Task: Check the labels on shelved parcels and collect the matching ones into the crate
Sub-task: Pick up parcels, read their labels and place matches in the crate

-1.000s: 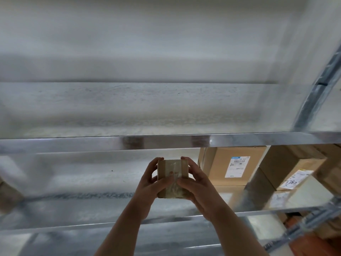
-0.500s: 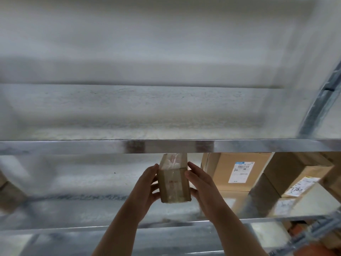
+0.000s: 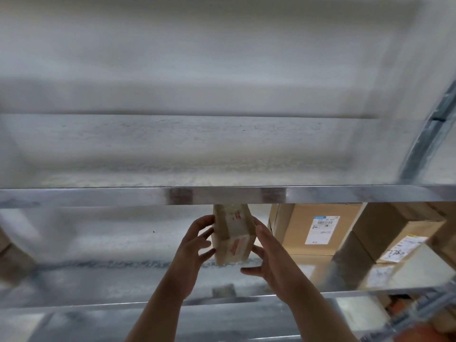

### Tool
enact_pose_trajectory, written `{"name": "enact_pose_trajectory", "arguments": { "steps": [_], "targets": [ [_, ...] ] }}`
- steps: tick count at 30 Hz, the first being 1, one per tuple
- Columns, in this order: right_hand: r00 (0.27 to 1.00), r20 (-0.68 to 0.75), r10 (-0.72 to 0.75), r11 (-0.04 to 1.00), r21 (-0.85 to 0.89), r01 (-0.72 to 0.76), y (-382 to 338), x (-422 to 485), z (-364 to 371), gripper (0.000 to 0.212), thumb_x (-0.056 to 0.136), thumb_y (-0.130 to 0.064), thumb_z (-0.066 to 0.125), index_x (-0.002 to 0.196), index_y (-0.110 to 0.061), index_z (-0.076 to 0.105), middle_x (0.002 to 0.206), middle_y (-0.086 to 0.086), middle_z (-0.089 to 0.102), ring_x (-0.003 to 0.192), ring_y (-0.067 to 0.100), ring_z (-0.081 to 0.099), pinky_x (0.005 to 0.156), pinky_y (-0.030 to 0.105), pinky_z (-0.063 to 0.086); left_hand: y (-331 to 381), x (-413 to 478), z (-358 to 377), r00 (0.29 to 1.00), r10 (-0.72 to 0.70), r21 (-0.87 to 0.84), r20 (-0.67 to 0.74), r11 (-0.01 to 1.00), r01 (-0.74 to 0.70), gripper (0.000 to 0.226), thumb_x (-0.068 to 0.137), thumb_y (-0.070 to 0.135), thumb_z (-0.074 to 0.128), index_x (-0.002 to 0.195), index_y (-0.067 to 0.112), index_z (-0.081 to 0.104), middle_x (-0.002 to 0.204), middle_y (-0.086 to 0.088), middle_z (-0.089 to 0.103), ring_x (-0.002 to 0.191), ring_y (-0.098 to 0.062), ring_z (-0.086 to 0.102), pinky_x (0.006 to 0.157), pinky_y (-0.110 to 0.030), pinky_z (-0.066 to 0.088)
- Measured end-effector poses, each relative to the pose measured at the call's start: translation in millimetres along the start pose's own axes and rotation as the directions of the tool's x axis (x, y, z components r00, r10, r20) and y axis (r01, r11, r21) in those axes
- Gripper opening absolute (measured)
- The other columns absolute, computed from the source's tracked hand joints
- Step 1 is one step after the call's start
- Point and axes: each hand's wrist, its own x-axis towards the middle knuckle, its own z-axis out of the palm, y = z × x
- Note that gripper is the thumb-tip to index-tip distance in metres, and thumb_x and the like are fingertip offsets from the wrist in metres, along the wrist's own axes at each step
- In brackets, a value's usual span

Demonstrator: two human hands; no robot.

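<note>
A small brown parcel wrapped in clear tape, with red marks on it, stands upright on the metal shelf. The front edge of the shelf above hides its top. My left hand is at its left side with fingers spread and straight, the fingertips at or just off the cardboard. My right hand lies along its right side, fingers straight and thumb out. Neither hand curls round the parcel.
An upper metal shelf crosses the view just above the parcel. Right of the parcel stands a larger cardboard box with a white label, then more labelled boxes. Something orange shows blurred at the bottom right.
The parcel was turned from lying in both hands to standing upright and moved further in onto the shelf. Both hands have loosened from gripping it to spread fingers beside it.
</note>
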Motion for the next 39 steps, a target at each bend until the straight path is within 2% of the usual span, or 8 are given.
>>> {"name": "enact_pose_trajectory", "arguments": {
  "steps": [3,7,10,13,21,28,34,39],
  "targets": [
    [1.0,-0.017,-0.015,0.996,0.082,0.016,1,-1,-1,0.047,0.094,-0.06,0.056,0.135,-0.036,0.056,0.136,0.005,0.068,0.128,0.03,0.065,0.108,0.061,0.052,-3,1,6,0.999,0.007,0.025,-0.033,1.0,-0.006,0.047,0.09,0.035,0.061,0.137,0.034,0.06,0.131,0.001,0.066,0.124,-0.018,0.065,0.099,-0.048,0.057],
    [0.996,-0.087,-0.013,0.995,0.095,0.021,3,0,0,0.034,0.094,-0.043,0.075,0.124,-0.036,0.06,0.133,0.01,0.068,0.122,0.031,0.068,0.104,0.055,0.056,-12,2,15,0.998,0.02,0.16,-0.052,0.987,-0.012,0.076,0.071,0.044,0.08,0.143,0.043,0.054,0.141,-0.002,0.056,0.128,-0.022,0.061,0.086,-0.039,0.063],
    [0.993,-0.12,-0.001,0.996,0.094,0.012,5,0,-4,0.05,0.096,-0.029,0.075,0.138,-0.052,0.057,0.13,0.003,0.067,0.12,0.029,0.07,0.102,0.057,0.057,-12,2,18,0.999,-0.044,0.172,0.014,0.984,0.041,0.077,0.072,0.038,0.083,0.141,0.047,0.051,0.142,0.002,0.058,0.121,-0.027,0.067,0.082,-0.037,0.063],
    [0.987,-0.16,-0.002,0.998,0.066,0.012,7,1,-4,0.054,0.099,-0.021,0.071,0.143,-0.049,0.056,0.126,0.003,0.069,0.116,0.029,0.071,0.098,0.054,0.06,-7,-2,24,0.995,-0.095,0.202,-0.002,0.975,0.094,0.071,0.087,0.026,0.082,0.141,0.054,0.046,0.141,0.019,0.057,0.115,-0.021,0.071,0.08,-0.039,0.065],
    [0.981,-0.182,-0.059,0.997,0.041,0.068,5,2,-2,0.045,0.102,-0.009,0.063,0.133,-0.041,0.063,0.094,-0.009,0.077,0.106,0.029,0.074,0.087,0.044,0.065,-14,4,26,1.0,-0.003,0.142,-0.031,0.99,0.007,0.064,0.085,0.006,0.082,0.137,0.033,0.056,0.139,0.003,0.062,0.122,-0.031,0.067,0.084,-0.043,0.064],
    [0.98,-0.168,-0.111,0.994,-0.034,0.107,5,7,-3,0.053,0.096,-0.02,0.069,0.143,-0.041,0.059,0.119,0.004,0.076,0.117,0.034,0.07,0.1,0.059,0.058,-16,5,26,0.997,0.074,0.123,-0.027,0.99,-0.07,0.061,0.086,0.0,0.08,0.136,0.026,0.056,0.136,0.002,0.064,0.125,-0.029,0.064,0.1,-0.054,0.057],
    [0.957,-0.232,-0.174,0.982,0.026,0.185,-2,6,-4,0.029,0.108,-0.032,0.051,0.123,-0.026,0.075,0.119,0.003,0.077,0.114,0.027,0.072,0.089,0.049,0.061,-7,0,32,0.999,-0.031,-0.132,-0.044,0.991,0.025,0.008,0.101,0.025,0.062,0.105,0.027,0.068,0.125,-0.007,0.066,0.112,-0.028,0.068,0.071,-0.049,0.06],
    [0.947,-0.311,-0.08,0.975,0.175,0.14,6,8,-9,0.032,0.112,-0.025,0.043,0.112,-0.008,0.07,0.12,0.02,0.069,0.113,0.038,0.07,0.086,0.062,0.059,-6,0,32,0.996,-0.003,-0.172,-0.088,0.985,-0.012,0.015,0.106,0.009,0.049,0.099,0.012,0.062,0.135,0.001,0.068,0.108,-0.029,0.067,0.07,-0.046,0.06]
  ]
}}
